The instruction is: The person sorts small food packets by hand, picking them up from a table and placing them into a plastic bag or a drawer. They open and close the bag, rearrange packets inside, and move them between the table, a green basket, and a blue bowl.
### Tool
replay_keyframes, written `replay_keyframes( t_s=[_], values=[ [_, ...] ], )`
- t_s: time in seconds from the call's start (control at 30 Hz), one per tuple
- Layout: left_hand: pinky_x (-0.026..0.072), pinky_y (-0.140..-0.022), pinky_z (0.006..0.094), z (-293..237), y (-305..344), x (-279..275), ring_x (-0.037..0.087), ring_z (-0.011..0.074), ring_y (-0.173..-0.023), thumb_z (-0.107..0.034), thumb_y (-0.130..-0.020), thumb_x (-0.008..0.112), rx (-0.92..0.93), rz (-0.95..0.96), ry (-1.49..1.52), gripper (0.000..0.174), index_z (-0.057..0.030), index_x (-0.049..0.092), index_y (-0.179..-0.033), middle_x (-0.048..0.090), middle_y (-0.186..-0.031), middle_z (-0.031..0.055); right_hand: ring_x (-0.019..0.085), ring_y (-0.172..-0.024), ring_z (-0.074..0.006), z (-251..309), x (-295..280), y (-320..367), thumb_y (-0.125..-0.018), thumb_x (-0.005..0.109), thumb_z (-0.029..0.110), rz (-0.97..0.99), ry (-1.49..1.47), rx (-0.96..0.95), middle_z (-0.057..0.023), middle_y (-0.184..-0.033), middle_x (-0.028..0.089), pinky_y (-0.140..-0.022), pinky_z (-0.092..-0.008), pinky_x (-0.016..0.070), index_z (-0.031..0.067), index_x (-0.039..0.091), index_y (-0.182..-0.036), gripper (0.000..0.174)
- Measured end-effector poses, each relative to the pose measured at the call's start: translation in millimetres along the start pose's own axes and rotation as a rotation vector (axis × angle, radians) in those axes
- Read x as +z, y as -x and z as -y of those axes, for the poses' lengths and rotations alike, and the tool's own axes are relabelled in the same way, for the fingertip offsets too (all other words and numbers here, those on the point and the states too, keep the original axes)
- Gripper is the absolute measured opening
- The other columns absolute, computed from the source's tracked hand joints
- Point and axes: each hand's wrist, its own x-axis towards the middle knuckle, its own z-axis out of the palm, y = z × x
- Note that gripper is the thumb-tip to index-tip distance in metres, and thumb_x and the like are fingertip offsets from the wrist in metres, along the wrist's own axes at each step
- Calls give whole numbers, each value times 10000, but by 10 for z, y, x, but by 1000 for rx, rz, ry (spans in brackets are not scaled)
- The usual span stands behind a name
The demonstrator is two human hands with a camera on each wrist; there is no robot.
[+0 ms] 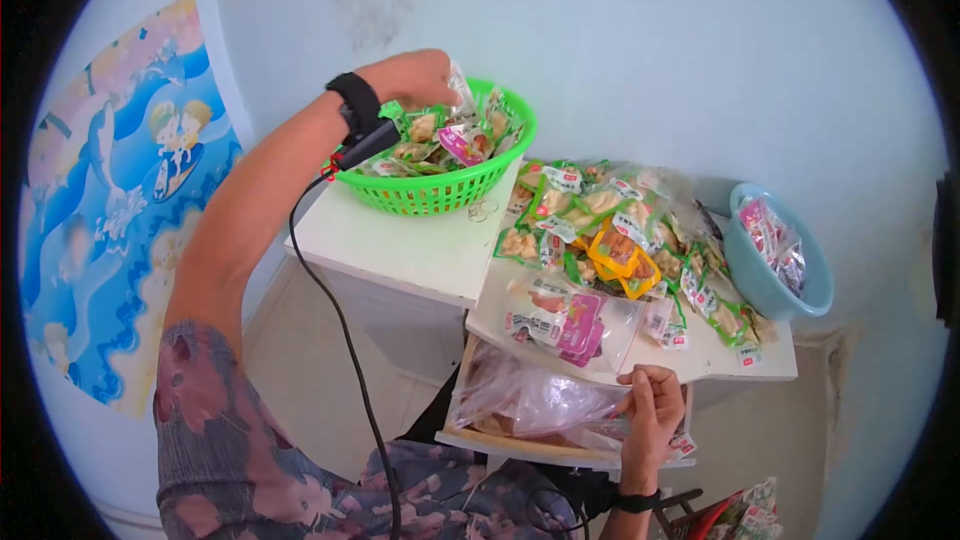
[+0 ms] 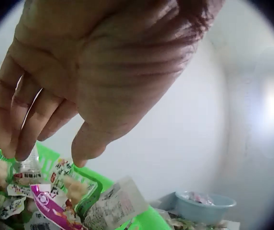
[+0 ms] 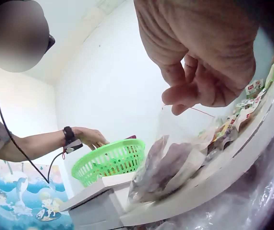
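My left hand (image 1: 415, 78) is over the green basket (image 1: 430, 195), which holds many small snack packets. In the left wrist view its fingers reach down, loosely bent, and the thumb stands apart from them. The fingertips are right at a clear-and-white packet (image 2: 29, 165); a purple-labelled packet (image 2: 53, 208) lies beside it. My right hand (image 1: 652, 415) is at the table's front edge, thumb and forefinger pinching the edge of a clear plastic bag (image 3: 168, 160). Inside that bag are packets with purple labels (image 1: 580, 330), flat on the white tabletop.
Several snack packets (image 1: 600, 205) are heaped behind the bag. A blue basin (image 1: 825, 285) with packets stands at the right. Below the tabletop, an open drawer (image 1: 470, 440) holds clear plastic bags. A black cable (image 1: 345, 325) hangs from the left wrist.
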Motion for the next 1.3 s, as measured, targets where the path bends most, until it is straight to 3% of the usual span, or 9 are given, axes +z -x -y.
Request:
replay_keyframes(
  t_s=[0.17,0.27,0.4,0.5,0.77,1.0,1.07,1.17,1.3],
  values=[
    [472,-476,377,-166,-61,368,598,197,-523,-283,-765,795,-152,182,271,387,74,660,-708,624,-606,122,558,-574,-88,-4,-63,101,-1017,631,74,-17,21,-9,-113,-893,716,-551,-214,445,3,627,-1057,82],
    [451,-446,373,117,-262,644,598,188,-523,-227,-724,840,-27,112,49,358,75,652,-690,626,-612,129,555,-577,-85,-6,-115,126,-1014,632,64,-24,34,7,-111,-893,715,-552,-212,445,-1,629,-1058,78],
    [435,-430,388,74,-122,579,591,196,-506,-71,-692,816,-286,137,500,218,70,650,-697,635,-623,160,550,-578,-78,-95,-112,149,-1011,637,60,4,36,40,-107,-890,717,-549,-210,443,-4,633,-1068,86],
    [406,-472,389,99,-122,492,573,174,-544,-165,-819,767,-142,150,298,258,20,662,-674,585,-582,94,550,-582,-74,-99,-21,154,-1008,644,63,30,30,25,-103,-880,722,-548,-207,442,-3,636,-1075,94],
    [612,-796,315,16,544,-191,718,172,-901,-169,-1028,623,58,-223,1230,178,5,644,-1059,691,-1005,76,560,-599,-70,32,-38,232,-1010,635,59,13,49,4,-97,-875,729,-567,-209,462,-7,642,-1067,88],
    [613,-731,278,-1301,1560,343,689,103,-849,-158,-1041,619,135,-537,1490,182,2,636,-1126,678,-1000,42,706,-967,-172,255,395,157,-997,661,77,399,103,-181,-133,-1103,741,-873,-291,543,-54,615,-1293,327],
    [583,-697,240,-1800,1781,731,641,52,-805,-119,-1022,655,110,-597,1556,145,-17,649,-1126,671,-978,15,667,-1105,-174,519,647,134,-1000,658,76,401,227,-504,-140,-1202,714,-966,-299,507,-57,584,-1342,374],
    [547,-693,221,-2476,1977,1270,611,33,-810,-93,-1028,648,82,-745,1669,122,-10,656,-1118,667,-973,4,636,-1141,-162,548,893,219,-1025,631,82,204,-39,-444,-129,-1279,677,-989,-304,492,-40,574,-1354,356],
    [541,-690,239,-3066,2238,1687,628,48,-842,-41,-1012,661,60,-613,1749,113,3,654,-1116,650,-977,-9,627,-1107,-141,339,652,285,-1056,585,82,-135,-163,-280,-89,-1256,658,-956,-298,506,-9,552,-1371,329]
  ],
)
